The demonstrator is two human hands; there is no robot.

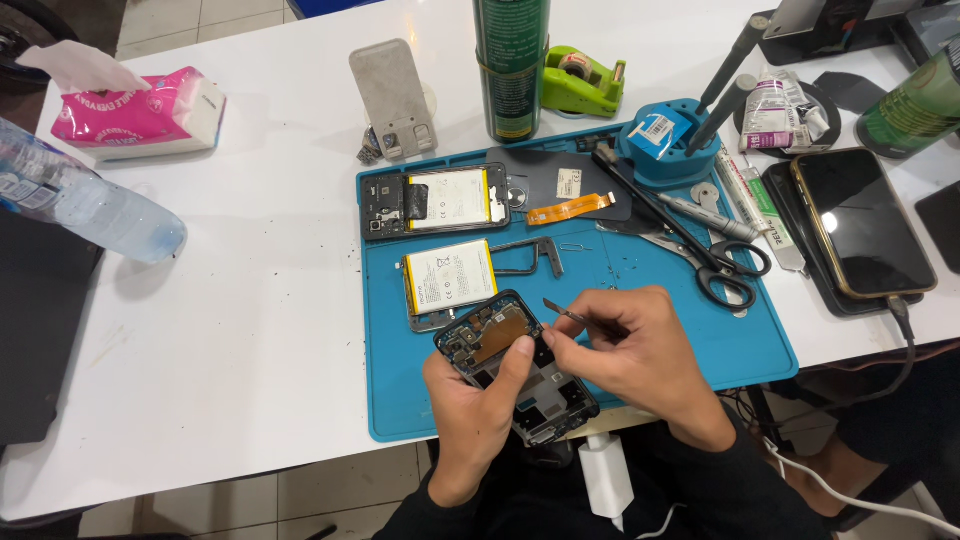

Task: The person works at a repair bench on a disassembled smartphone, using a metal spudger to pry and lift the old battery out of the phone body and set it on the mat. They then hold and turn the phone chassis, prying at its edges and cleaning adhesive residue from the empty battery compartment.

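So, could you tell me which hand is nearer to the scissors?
The right hand. It holds tweezers just below and left of the scissors. The left hand grips the opened phone farther left, beyond the right hand.

Bright, even overhead light on my bench

Soft shadows fall just under my hands (560,370); glare spots the dark phone screen (865,220) far right of my grip; edges bow slightly, all sharp.

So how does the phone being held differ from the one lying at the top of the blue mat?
The held phone is tilted in the left hand, its battery bay empty; the mat phone lies flat, untouched, battery in place. Both are open, backs off.
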